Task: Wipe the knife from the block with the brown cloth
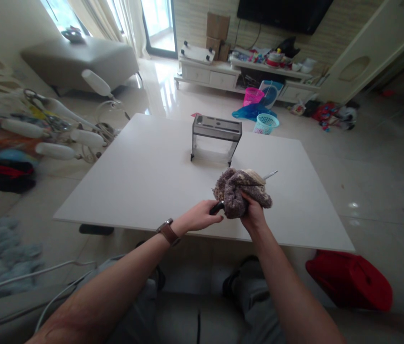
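Observation:
My left hand (204,215), with a watch on its wrist, is closed round the black handle (217,207) of what looks like a knife. A fluffy brown-and-beige towel (236,191) is wrapped about its middle, hiding most of the blade. On the far right side of the towel a thin metal tip (271,175) sticks out. My right hand (254,212) grips the towel from the right and below. Both hands are over the near part of the white table (133,177). Beyond them stands a knife block (216,131) with a slotted dark top and a see-through body.
A red bag or cushion (352,282) lies by the table's right front corner. At left, a lamp with several white shades (57,150) reaches close to the table edge. Behind the table are a light blue basket (266,123), a pink basket (253,96) and a low cabinet (221,79).

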Demonstrator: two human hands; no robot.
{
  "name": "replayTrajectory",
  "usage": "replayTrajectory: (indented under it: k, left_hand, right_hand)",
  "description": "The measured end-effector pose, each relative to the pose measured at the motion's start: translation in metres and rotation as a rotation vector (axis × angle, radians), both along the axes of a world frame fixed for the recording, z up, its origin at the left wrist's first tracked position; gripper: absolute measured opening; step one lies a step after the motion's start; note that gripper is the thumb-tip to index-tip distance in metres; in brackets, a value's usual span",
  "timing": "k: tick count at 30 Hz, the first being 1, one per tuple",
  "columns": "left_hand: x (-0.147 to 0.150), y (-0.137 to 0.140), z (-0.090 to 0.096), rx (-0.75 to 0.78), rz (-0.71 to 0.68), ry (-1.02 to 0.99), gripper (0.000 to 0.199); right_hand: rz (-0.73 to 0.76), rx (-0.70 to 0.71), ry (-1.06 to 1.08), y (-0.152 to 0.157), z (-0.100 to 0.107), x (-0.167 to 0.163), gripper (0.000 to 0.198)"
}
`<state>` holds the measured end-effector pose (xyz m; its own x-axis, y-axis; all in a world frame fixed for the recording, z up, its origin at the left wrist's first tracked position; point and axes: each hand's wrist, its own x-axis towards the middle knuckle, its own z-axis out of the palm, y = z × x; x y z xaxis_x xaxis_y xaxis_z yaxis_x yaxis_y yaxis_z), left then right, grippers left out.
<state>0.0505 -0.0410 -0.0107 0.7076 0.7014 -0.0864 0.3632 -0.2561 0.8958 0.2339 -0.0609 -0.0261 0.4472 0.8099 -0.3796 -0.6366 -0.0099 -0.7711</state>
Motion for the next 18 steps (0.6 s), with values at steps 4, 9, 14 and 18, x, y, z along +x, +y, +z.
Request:
replayTrajectory:
  k: [4, 9, 14, 18]
  left_hand:
    - [-0.009, 0.008, 0.005, -0.026, -0.049, 0.045, 0.023]
    - [-0.015, 0.014, 0.006, -0.060, -0.029, 0.064, 0.030]
    - [-0.012, 0.013, 0.007, -0.110, 0.003, 0.026, 0.031]
    - [-0.004, 0.008, 0.007, -0.108, 0.048, -0.039, 0.028]
  right_hand:
    - [-0.048, 0.048, 0.004, 0.007, 0.011, 0.034, 0.022]
    - [-0.163, 0.097, -0.053, 0.010, 0.018, 0.071, 0.017]
    - [-0.067, 0.111, -0.091, 0.008, 0.018, 0.059, 0.017]
    - [0.053, 0.038, -0.052, 0.003, 0.011, 0.022, 0.026]
